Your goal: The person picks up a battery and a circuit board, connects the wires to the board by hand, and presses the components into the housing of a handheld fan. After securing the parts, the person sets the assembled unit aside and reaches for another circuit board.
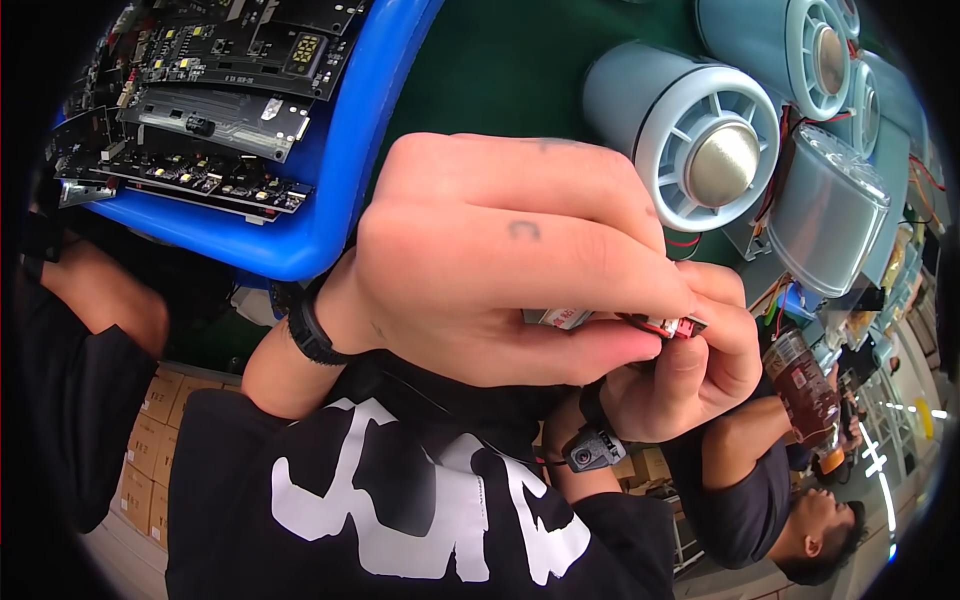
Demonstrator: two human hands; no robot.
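Note:
My left hand is closed, its thumb and index finger pinching a small red-and-white wire connector with thin dark and red leads. A silvery piece with red print shows between the same hand's fingers; most of it is hidden in the palm. Closing in from the right, my right hand has its thumb and fingertips at the connector's red end. The two hands meet there, fingertips touching or nearly so.
A blue tray of black circuit boards stands at the left. Several pale blue round housings with metal domes and loose wires sit at the right on the green surface. Another person is at lower right, near a bottle.

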